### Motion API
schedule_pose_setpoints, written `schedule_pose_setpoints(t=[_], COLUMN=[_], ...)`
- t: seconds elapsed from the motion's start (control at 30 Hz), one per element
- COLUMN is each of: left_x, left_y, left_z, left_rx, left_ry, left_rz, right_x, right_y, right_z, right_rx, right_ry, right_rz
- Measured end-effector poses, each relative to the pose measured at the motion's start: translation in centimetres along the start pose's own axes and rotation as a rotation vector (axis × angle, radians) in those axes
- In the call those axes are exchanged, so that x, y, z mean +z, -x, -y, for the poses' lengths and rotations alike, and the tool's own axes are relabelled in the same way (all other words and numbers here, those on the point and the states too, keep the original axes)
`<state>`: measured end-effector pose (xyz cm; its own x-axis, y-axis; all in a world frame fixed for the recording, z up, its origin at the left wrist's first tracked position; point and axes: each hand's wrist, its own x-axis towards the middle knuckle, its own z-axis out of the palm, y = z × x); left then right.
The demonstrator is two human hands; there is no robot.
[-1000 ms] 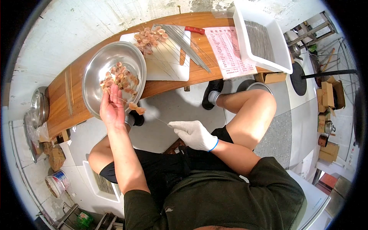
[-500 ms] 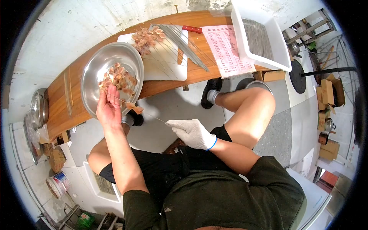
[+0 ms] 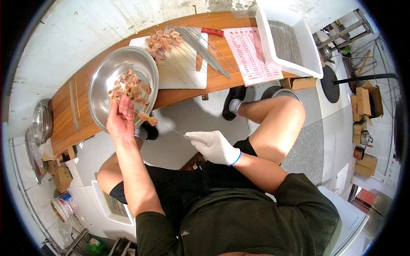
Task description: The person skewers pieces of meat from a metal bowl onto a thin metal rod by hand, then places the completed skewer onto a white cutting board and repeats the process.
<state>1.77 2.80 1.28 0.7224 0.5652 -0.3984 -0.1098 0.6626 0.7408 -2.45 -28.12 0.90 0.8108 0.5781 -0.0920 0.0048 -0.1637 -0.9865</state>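
My bare left hand [image 3: 121, 121] is over the near rim of a steel bowl [image 3: 99, 81], its fingers closed at the tips around what looks like a meat slice, mostly hidden. Inside the bowl lies a pile of thin, round, brownish-pink meat slices [image 3: 130, 85]. My right hand [image 3: 213, 147], in a white knitted glove with a blue cuff edge, pinches the lower end of a thin metal skewer [image 3: 177, 132]. That skewer points up and left toward my left fingers, and a few meat pieces [image 3: 148, 119] are threaded on it below them.
Loaded skewers [image 3: 161, 42] and bare metal skewers [image 3: 200, 47] lie on a white cutting board [image 3: 188, 77]. Behind it is a red knife handle [image 3: 212, 32]. A pink printed sheet [image 3: 252, 55] and a white bin of skewers [image 3: 314, 64] stand to the right on the wooden table [image 3: 64, 115].
The whole view has shifted slightly left. Both hands, the skewer and the threaded pieces keep nearly the same pose.
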Motion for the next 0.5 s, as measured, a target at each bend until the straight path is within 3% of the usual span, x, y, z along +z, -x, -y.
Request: schedule_pose_setpoints(t=[0.5], left_x=[0.7], left_y=[0.7], left_z=[0.5], left_rx=[-0.009], left_ry=[0.01], left_rz=[-0.01], right_x=[-0.2], right_y=[-0.3], right_z=[0.3], right_rx=[-0.022], right_ry=[0.033], right_rz=[-0.009])
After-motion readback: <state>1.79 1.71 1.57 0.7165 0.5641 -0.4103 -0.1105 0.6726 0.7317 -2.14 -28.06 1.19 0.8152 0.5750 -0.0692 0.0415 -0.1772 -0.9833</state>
